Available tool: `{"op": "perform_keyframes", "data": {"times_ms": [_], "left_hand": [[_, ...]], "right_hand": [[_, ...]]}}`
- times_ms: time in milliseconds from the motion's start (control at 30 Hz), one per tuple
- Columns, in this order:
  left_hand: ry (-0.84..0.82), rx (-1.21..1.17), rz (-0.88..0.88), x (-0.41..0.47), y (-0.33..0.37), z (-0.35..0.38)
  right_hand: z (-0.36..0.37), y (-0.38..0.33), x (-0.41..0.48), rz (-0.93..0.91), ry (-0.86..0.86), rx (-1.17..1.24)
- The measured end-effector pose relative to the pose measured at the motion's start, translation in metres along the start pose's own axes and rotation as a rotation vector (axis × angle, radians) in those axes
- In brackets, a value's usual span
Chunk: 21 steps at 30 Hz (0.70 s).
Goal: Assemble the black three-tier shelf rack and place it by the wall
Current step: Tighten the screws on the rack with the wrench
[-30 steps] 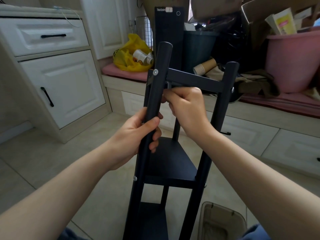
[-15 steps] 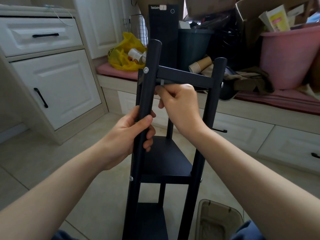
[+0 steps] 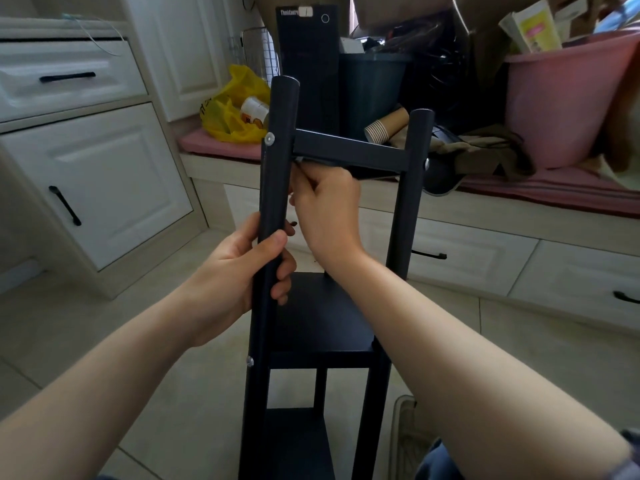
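Observation:
The black shelf rack (image 3: 320, 320) stands upright on the tiled floor in front of me, with its top, middle and bottom boards fitted between round black posts. My left hand (image 3: 239, 271) grips the near left post (image 3: 277, 174) at mid height. My right hand (image 3: 327, 206) is curled just under the top board (image 3: 349, 150), fingers pinching a small tool at the post joint; the tool is mostly hidden. Silver screw heads show on the left post and the right post (image 3: 407, 202).
White cabinets (image 3: 97, 161) stand to the left. A low bench (image 3: 450, 216) with drawers runs behind the rack, piled with a yellow bag (image 3: 232, 112), a black computer tower (image 3: 308, 64), a dark bin, paper cups and a pink tub (image 3: 561, 102). A clear bin (image 3: 403, 441) sits at lower right.
My right hand has dropped slightly and turned under the top board. The left hand keeps its grip on the post. The view has shifted a little.

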<state>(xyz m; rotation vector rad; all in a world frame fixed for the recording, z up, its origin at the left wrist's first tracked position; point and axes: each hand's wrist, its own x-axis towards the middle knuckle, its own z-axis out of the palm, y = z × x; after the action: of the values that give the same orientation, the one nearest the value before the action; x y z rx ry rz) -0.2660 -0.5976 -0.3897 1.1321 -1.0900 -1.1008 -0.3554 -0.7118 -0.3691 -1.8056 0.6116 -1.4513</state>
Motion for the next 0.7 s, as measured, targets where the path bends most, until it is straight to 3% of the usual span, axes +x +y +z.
{"op": "perform_keyframes", "data": {"times_ms": [700], "left_hand": [[0.028,0.004,0.000,-0.004,0.004,0.002]], "right_hand": [[-0.030,-0.013,-0.005,0.115,-0.169,0.019]]}}
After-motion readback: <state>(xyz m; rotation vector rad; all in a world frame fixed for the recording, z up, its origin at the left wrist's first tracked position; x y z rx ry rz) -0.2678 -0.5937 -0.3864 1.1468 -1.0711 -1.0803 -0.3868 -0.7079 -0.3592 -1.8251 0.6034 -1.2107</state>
